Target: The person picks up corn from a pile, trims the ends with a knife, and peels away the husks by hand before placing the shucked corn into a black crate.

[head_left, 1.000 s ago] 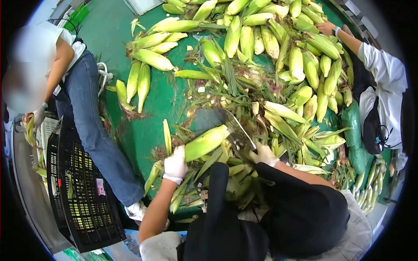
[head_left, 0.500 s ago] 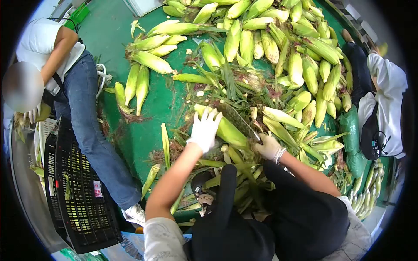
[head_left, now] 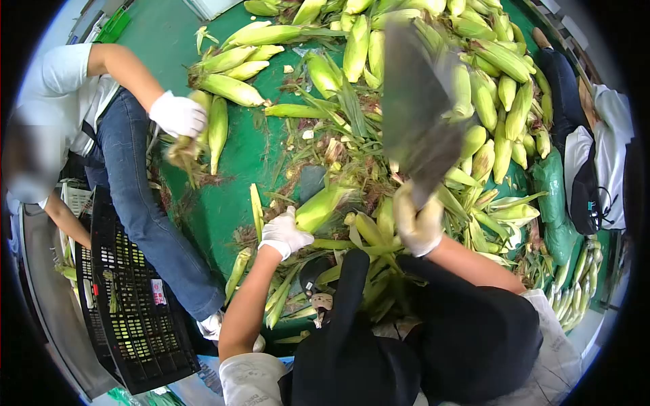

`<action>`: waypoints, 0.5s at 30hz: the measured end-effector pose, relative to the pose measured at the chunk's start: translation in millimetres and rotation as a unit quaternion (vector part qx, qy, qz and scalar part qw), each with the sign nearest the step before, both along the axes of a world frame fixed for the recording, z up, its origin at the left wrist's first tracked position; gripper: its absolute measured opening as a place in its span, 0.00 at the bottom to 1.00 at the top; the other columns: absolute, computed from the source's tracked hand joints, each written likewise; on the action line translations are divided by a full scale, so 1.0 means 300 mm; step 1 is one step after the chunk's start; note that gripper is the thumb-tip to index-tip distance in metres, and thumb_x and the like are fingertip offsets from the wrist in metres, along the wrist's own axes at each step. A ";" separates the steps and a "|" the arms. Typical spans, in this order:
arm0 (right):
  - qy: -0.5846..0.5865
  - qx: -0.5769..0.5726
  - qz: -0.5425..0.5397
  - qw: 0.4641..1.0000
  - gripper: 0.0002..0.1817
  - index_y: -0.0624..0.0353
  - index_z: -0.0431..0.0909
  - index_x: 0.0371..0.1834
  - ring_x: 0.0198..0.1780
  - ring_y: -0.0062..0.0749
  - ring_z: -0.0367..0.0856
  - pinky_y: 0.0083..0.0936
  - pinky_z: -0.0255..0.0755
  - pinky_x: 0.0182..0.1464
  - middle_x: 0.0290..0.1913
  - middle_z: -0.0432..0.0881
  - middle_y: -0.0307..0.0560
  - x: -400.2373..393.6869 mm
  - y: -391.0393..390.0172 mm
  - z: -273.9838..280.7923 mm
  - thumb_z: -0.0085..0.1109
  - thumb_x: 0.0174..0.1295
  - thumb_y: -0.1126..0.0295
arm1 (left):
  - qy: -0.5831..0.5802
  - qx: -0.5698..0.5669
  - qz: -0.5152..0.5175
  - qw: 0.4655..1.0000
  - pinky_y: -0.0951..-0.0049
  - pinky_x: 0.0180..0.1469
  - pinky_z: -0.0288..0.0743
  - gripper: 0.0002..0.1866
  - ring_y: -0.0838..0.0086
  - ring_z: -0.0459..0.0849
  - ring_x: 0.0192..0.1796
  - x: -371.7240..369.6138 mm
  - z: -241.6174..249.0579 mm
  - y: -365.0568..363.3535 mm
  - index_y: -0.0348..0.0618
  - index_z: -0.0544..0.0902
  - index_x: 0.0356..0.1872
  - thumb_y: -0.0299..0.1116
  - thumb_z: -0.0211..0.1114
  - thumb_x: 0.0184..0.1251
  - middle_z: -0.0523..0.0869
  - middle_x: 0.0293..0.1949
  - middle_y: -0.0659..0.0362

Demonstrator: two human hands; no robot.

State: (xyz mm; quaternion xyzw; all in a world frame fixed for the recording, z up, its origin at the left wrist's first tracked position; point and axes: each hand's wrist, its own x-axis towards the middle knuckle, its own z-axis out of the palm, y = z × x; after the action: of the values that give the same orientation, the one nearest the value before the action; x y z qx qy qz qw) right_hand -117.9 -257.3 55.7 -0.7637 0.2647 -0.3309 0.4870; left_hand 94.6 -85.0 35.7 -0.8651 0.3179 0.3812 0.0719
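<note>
In the head view my left hand (head_left: 288,233), in a white glove, is closed around the near end of an ear of corn (head_left: 321,208) in its green husk. The ear's far end points up and right, amid husk scraps and brown silk. My right hand (head_left: 418,218), also gloved, grips a cleaver (head_left: 421,101). Its wide dark blade stands raised, blurred by motion, with part of the corn pile behind it. The handle is mostly hidden in my fingers. Loose husk leaves (head_left: 379,233) lie between my hands.
A large pile of corn (head_left: 501,64) covers the far right of the green floor (head_left: 237,149). Left, a co-worker's gloved hand (head_left: 177,115) reaches to more ears beside a black crate (head_left: 135,298). Another person (head_left: 602,142) sits right, near a green bag (head_left: 552,203).
My left hand has moved down and left, and the ear has turned its far end up and right. The cleaver has risen from beside the ear. The co-worker's hand has reached to the ears at left.
</note>
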 end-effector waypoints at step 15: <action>0.203 0.030 0.036 0.978 0.14 0.60 0.68 0.41 0.28 0.61 0.79 0.47 0.72 0.31 0.23 0.78 0.62 0.032 0.007 0.020 0.57 0.64 0.61 | 0.325 -0.195 0.296 0.876 0.75 0.52 0.76 0.38 0.74 0.85 0.45 0.004 -0.033 0.175 0.27 0.71 0.60 0.36 0.76 0.48 0.87 0.45 0.54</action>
State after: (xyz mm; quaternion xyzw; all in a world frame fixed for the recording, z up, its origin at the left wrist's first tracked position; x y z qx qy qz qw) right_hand -108.4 -255.3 61.6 -0.8088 0.3407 -0.1432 0.4574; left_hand 95.6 -32.4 25.7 -0.7426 0.1199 0.5748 -0.3223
